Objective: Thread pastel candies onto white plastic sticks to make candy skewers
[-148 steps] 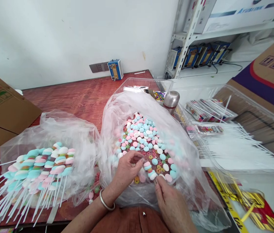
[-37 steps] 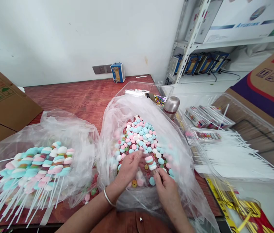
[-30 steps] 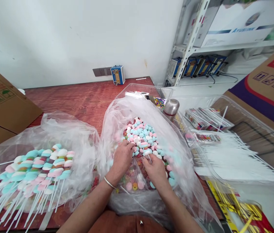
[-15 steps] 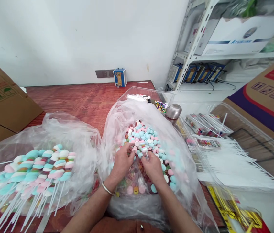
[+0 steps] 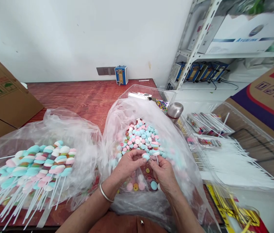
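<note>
My left hand [image 5: 130, 164] is closed in a pinch near a pale blue and white marshmallow [image 5: 146, 156], which sits at its fingertips. Beside it, my right hand [image 5: 163, 171] grips the white stick of a marshmallow skewer [image 5: 155, 149], whose pink, white and coloured pieces stand above the fingers. Its fingertips also come close to the blue marshmallow; whether they touch it I cannot tell. Both hands are over a large clear plastic bag [image 5: 117, 113] lying open, with a heap of loose pink, blue and white marshmallows [image 5: 141, 132] and some gummy rings in it.
Finished-looking marshmallow skewers [image 5: 39, 165] lie on another plastic bag at the left. A cardboard box [image 5: 3, 90] stands behind them. To the right are a clear tray of white sticks [image 5: 236, 165], a steel flask [image 5: 175, 111] and a second carton [image 5: 270, 94]. A shelf rises behind.
Both hands have shifted a little right and nearer to me. The skewer has moved right, and a blue marshmallow now shows at my left fingertips, where a pink one was before.
</note>
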Demonstrator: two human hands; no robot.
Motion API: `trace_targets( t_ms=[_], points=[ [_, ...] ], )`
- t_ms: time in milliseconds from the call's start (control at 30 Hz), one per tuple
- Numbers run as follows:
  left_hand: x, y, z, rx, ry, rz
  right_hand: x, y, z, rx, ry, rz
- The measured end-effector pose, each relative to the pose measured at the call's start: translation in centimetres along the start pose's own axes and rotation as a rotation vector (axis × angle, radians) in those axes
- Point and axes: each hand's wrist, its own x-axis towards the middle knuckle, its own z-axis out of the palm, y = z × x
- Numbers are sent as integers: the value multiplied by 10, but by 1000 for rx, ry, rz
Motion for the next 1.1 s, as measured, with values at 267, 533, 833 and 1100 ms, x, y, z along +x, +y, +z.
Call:
trace_targets(
  t_ms=[267,533,833,1100],
  points=[
    [3,-9,5,71,102,73,-1,-10,-3,-284,42,-111],
    [10,-4,2,-52,289,89,-50,-15,-16,-659,-49,-165],
    [11,-12,2,58,230,178,-62,-15,-11,-477,-146,-10],
    [7,-14,7,162,240,212,-74,-2,6,102,-99,319]
  ],
)
